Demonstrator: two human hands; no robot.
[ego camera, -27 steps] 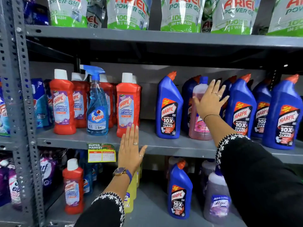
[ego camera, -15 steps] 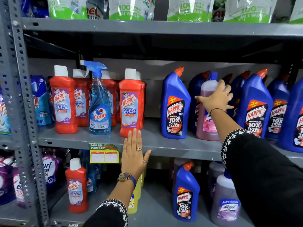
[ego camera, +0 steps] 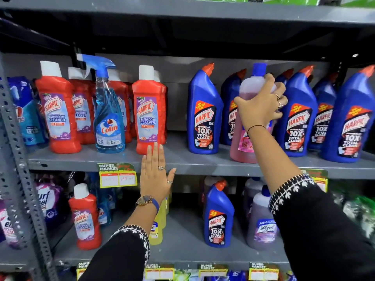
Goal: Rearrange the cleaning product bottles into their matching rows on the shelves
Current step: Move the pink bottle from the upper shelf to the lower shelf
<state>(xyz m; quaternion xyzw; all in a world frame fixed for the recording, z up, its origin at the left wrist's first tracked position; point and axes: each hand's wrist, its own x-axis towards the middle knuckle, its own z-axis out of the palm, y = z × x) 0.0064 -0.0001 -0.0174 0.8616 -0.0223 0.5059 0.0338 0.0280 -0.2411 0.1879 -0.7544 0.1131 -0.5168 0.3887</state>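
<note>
A pink bottle with a blue cap [ego camera: 240, 147] stands on the middle shelf [ego camera: 182, 161] among blue Harpic toilet cleaner bottles [ego camera: 204, 114]. My right hand [ego camera: 261, 106] is closed around its upper body. My left hand [ego camera: 155, 175] lies flat with fingers apart against the shelf's front edge, fingertips just below a red Harpic bathroom cleaner bottle [ego camera: 149, 112]. More red bottles [ego camera: 56, 110] fill the left part, with a blue Colin spray bottle [ego camera: 108, 116] between them. On the lower shelf stand a red Harpic bottle [ego camera: 86, 218], a blue Harpic bottle [ego camera: 218, 216] and purple Lizol bottles [ego camera: 261, 222].
A perforated grey upright [ego camera: 18, 159] frames the left side. Yellow bottles [ego camera: 158, 226] sit behind my left wrist. Yellow price tags [ego camera: 117, 176] hang on the shelf edges. Detergent pouches [ego camera: 48, 201] crowd the lower left. The upper shelf [ego camera: 182, 11] overhangs closely.
My right hand went from open against the pink bottle to closed around its upper part. The camera moved closer and tilted down. My left hand stayed at the shelf edge.
</note>
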